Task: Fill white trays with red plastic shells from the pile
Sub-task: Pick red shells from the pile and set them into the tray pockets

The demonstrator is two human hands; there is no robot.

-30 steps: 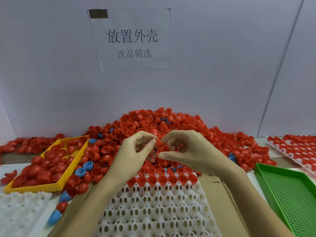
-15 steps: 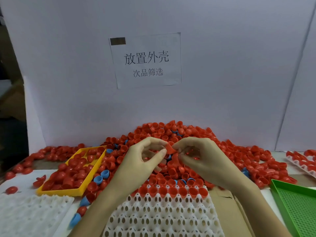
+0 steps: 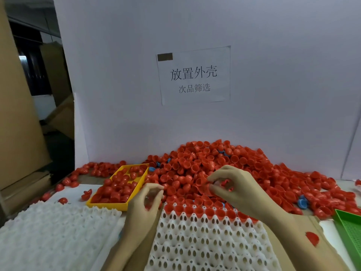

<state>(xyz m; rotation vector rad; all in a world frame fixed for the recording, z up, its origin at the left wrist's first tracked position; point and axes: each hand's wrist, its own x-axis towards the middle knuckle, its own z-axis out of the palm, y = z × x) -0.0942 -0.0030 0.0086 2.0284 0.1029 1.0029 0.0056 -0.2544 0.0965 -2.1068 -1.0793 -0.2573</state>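
Picking step: right hand [image 3: 233, 185] pinches red shells [image 3: 224, 181] over the pile [image 3: 214, 165]; left hand [image 3: 145, 200] curled, contents unclear; white tray [image 3: 211, 241] beneath both, one row filled; next, likely seating shells in open cells.

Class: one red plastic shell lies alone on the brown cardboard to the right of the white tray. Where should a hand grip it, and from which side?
Take the lone red plastic shell across its rounded dome, thumb and finger on opposite sides, coming from above. It appears to lie dome up on the brown cardboard, so its rim probably cannot be pinched, and nothing crowds it.
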